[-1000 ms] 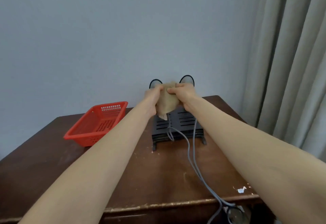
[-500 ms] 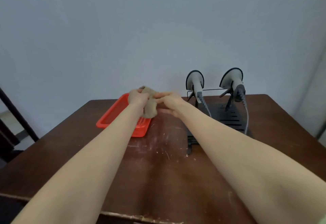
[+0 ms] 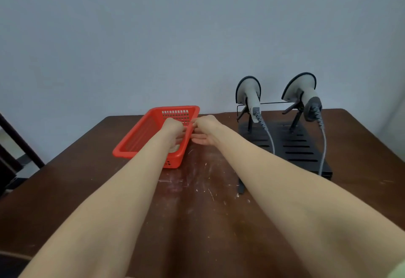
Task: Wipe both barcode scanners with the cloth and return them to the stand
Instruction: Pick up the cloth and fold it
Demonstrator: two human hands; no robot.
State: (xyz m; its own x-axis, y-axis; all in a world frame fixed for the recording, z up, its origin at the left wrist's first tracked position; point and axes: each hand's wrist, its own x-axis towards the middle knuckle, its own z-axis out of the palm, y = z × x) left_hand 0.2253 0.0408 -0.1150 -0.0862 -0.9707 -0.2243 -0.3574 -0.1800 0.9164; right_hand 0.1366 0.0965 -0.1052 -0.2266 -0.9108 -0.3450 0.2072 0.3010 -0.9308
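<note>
One wooden table (image 3: 87,190). One black stand (image 3: 302,152), right of the one red basket (image 3: 140,135), carries two barcode scanners: near scanner (image 3: 248,93), far scanner (image 3: 303,91). Two hands: left hand (image 3: 173,127) inside the basket, grip indeterminate; right hand (image 3: 206,132) at the basket's right rim, fingers released. One cloth (image 3: 174,149) lies in the basket; half a second earlier both hands held it above.

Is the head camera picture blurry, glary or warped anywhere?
Head view: soft even light, no harsh glare; left hand and right hand at the red basket slightly blurred; left scanner and right scanner sharper; wide-angle stretch swells the forearms.
</note>
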